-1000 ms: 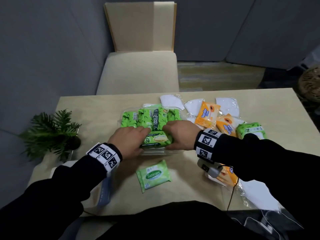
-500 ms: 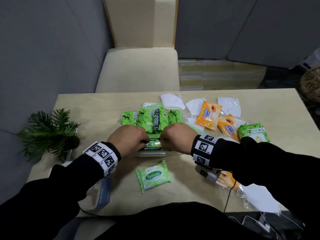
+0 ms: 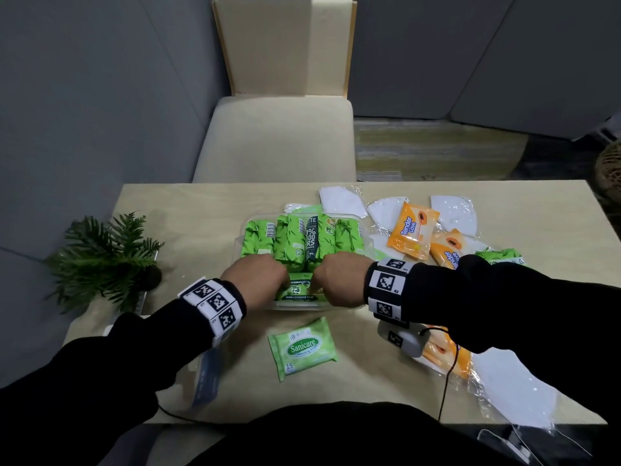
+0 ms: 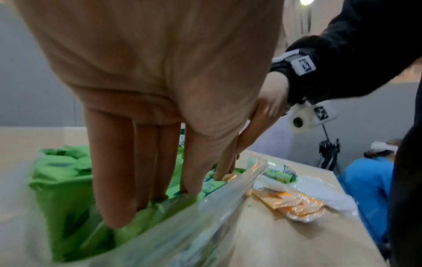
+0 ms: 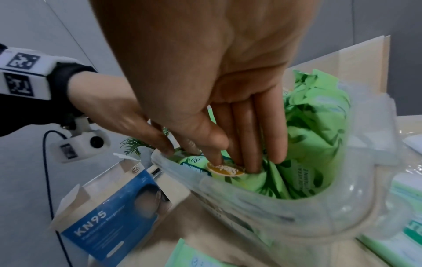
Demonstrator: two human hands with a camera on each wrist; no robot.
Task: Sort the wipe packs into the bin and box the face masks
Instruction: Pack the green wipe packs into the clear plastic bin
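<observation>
A clear plastic bin (image 3: 365, 230) at the table's middle holds a row of upright green wipe packs (image 3: 295, 243). Another green pack (image 3: 298, 290) lies crosswise at the bin's front. My left hand (image 3: 258, 277) and right hand (image 3: 337, 280) press down on its two ends. Their fingers (image 4: 114, 180) point straight down into the bin (image 4: 205, 207), and the right fingertips (image 5: 248, 153) touch the pack's orange label (image 5: 226, 169). White face masks (image 3: 342, 200) and orange wipe packs (image 3: 411, 230) lie right of the bin. The blue KN95 mask box (image 5: 109, 213) lies open at the front left.
A small Sanicare pack (image 3: 302, 348) lies in front of the bin. A further green pack (image 3: 500, 255) and bagged masks (image 3: 514, 391) lie by my right arm. A potted plant (image 3: 104, 257) stands at the left edge. A chair (image 3: 279, 139) is behind the table.
The crosswise green pack has sunk lower into the bin's front. Both hands have moved closer together and turned their fingers down on it.
</observation>
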